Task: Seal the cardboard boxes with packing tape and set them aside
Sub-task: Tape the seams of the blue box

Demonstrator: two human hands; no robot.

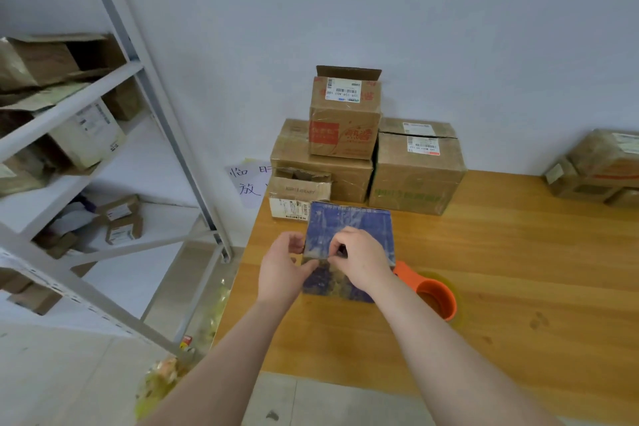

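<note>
1. Blue cardboard box (349, 228) sits on wooden table (518, 270), with orange tape dispenser (436, 299) just beside it.
2. Left hand (280, 273) grips the box's left edge. Right hand (363, 259) fingertips pinch its front top edge.
3. Judged mid-sealing. Next move needs the tape pressed flat.

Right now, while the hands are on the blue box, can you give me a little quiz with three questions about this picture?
1. True or false: the orange tape dispenser is in the right hand.
2. What do both hands touch? A) the blue box B) a brown box C) the shelf
3. Fill in: the top box of the stack by the wall has its flap ____.
Key: 1 false, it lies on the table beside the blue box. 2 A, the left hand grips its side too. 3 open.
</note>
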